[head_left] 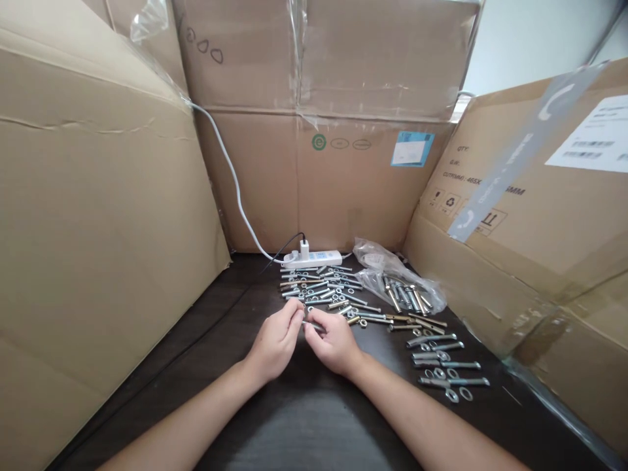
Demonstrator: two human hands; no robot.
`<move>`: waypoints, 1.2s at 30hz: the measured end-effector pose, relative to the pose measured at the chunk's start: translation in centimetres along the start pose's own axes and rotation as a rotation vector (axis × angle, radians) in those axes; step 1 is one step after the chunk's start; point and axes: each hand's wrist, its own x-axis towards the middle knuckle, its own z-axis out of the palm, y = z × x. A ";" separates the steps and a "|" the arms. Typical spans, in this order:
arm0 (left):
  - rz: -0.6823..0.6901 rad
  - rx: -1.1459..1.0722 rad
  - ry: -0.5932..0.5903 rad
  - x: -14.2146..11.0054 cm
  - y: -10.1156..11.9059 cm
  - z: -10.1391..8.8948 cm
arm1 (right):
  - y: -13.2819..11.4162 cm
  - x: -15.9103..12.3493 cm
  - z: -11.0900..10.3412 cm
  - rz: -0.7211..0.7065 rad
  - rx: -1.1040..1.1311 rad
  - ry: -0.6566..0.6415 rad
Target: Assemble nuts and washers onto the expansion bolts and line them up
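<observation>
My left hand [275,338] and my right hand [334,341] meet above the dark table, fingers closed. A slim metal bolt [313,324] runs between them, its right part gripped by my right thumb and fingers. Its left end goes into my left fingertips, which hide whatever is on it. Just beyond the hands lie rows of bolts, sleeves, nuts and washers [318,301]. To the right, brass-coloured bolts [426,322] lie near separate sets of sleeves, bolts [464,365] and loose washers [466,394].
A clear plastic bag [392,278] with more bolts lies at the back right. Behind the rows sits a white power strip [314,259] with a plug and cables. Cardboard boxes wall in the table at the left [108,216], back [255,176] and right [554,261].
</observation>
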 end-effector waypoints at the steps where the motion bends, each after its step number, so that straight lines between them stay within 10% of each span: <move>1: 0.006 0.008 -0.013 0.0 0.0 -0.1 | 0.0 0.0 0.0 -0.006 -0.002 -0.005; 23: -0.085 -0.058 -0.110 0.3 -1.1 -0.3 | 0.2 0.1 -0.1 0.104 0.159 -0.001; 36: -0.442 -0.721 -0.168 1.7 -2.0 0.3 | 0.2 0.3 -0.1 0.091 0.107 0.045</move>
